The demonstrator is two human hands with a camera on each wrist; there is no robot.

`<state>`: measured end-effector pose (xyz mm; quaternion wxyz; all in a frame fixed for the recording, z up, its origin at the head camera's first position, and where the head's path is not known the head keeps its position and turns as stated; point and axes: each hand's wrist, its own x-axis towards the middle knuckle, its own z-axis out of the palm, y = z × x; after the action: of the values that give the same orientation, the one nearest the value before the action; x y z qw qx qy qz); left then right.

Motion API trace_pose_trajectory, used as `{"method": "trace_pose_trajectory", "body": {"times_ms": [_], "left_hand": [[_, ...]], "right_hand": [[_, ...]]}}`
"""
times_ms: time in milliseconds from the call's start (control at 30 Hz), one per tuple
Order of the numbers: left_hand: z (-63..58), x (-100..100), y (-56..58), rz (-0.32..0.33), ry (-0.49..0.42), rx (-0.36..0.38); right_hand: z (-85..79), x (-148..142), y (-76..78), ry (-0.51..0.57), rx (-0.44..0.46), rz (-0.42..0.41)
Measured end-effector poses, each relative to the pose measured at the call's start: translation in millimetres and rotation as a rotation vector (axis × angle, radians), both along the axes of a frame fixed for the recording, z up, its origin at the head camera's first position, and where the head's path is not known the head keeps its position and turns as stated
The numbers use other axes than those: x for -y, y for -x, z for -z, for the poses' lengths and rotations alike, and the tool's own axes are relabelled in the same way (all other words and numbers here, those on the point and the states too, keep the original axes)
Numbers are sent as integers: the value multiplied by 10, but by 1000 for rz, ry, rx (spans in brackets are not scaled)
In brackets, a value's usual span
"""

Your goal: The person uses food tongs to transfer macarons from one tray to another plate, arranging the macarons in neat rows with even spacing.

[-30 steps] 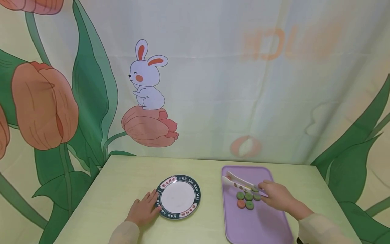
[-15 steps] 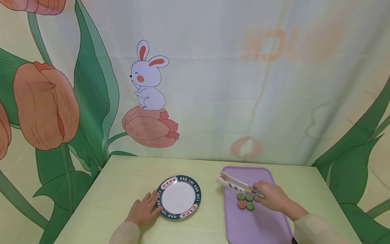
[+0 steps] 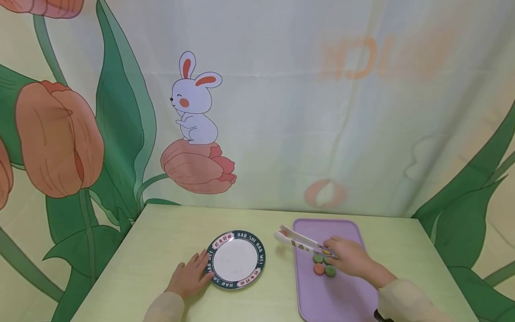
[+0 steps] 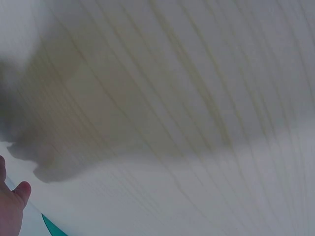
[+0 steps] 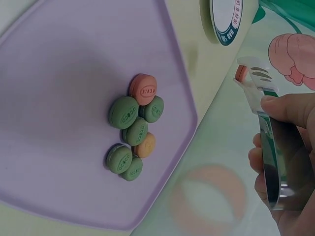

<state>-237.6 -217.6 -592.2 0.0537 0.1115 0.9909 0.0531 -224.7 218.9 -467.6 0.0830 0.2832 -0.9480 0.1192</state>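
My right hand [image 3: 348, 257] grips a pair of tongs [image 3: 301, 246] with white tips and a shiny metal handle. Pinched between the tips is a reddish toy macaron [image 5: 241, 73], held past the left edge of the purple tray [image 3: 334, 297]. Left on that tray are several green macarons [image 5: 123, 113], a red one [image 5: 144, 89] and a yellow-orange one [image 5: 145, 145], clustered together. A round white plate [image 3: 235, 259] with a dark green lettered rim lies on the table. My left hand [image 3: 189, 275] rests at its left rim, fingers extended.
The pale wood-grained table [image 3: 273, 304] ends at the back against a printed curtain [image 3: 265, 112] with a rabbit and tulips. A strip of table lies between plate and tray. A dark band shows at the right sleeve [image 3: 406, 299].
My right hand has moved left with the tongs, carrying the reddish macaron from over the tray to past its left edge. My left hand and the plate stay put.
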Motion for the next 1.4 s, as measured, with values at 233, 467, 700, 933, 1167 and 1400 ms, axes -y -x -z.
{"method": "trace_pose_trajectory", "body": {"times_ms": [233,467,700,933,1167,1400], "left_hand": [[-12,-2,7,11,-5,-9],[-14,-12,6,7,-5,0],[-32,-20,-2,6,-6,1],[-29,-18,-4,3,-2,9],[-20,-20,4,-2,9,22],[-19,-7,-2,0,15,18]], "right_hand": [[-5,70,12,-8,31,-3],[16,165,35,-15,41,-11],[40,215,56,0,57,-17],[48,305,85,1,65,-28],[87,415,102,-4,67,-6],[99,503,110,-13,105,23]]}}
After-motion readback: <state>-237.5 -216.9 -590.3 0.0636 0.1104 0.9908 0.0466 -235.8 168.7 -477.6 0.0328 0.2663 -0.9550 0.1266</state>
